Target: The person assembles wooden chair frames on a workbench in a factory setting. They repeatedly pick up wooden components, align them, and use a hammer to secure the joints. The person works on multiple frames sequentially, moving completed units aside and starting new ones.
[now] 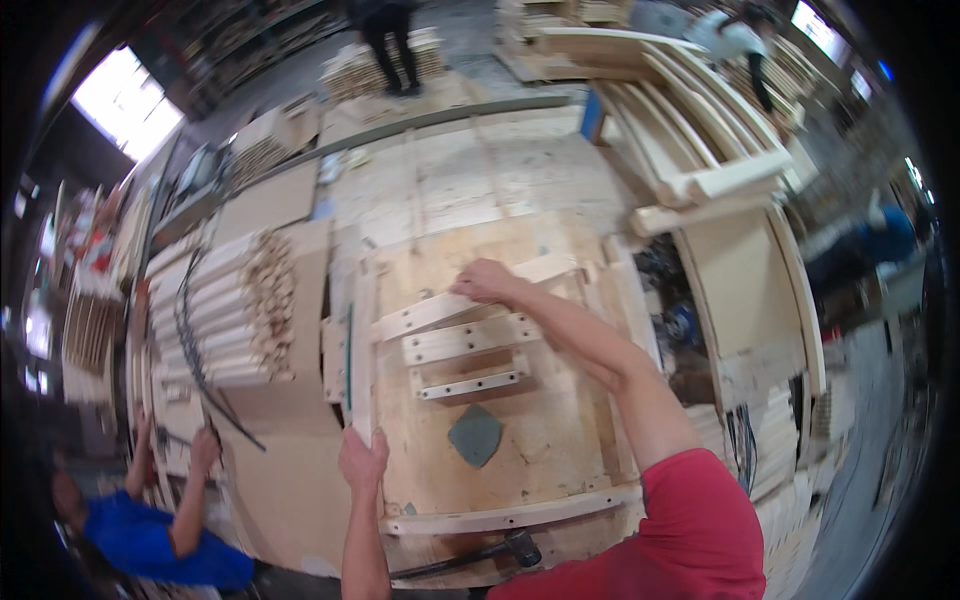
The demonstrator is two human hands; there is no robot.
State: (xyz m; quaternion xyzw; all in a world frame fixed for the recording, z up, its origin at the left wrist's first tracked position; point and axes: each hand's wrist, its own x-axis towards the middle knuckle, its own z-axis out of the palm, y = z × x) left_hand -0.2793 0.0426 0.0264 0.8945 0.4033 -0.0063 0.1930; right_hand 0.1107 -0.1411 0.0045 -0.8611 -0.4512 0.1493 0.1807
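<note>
My right hand (485, 282) is closed over a pale wooden slat (425, 315) that lies at a slant across the far part of a wooden board (540, 440). My left hand (362, 460) grips the near end of an upright-running wooden rail (362, 385) along the board's left side, its thumb raised. Between my arms sit a wider slat with dark holes (470, 340) and a short frame-like piece, also holed (472, 384). Nearer me are a dark green angular patch (474, 437) and a holed wooden rail (510, 515) along the board's near edge.
A black-headed mallet (520, 548) lies by the near edge. Left is a stack of wooden poles (225, 310) with a dark strap; a co-worker in blue (165, 540) works beyond. Far right stands an assembled wooden frame (690, 130). Other people stand at the back.
</note>
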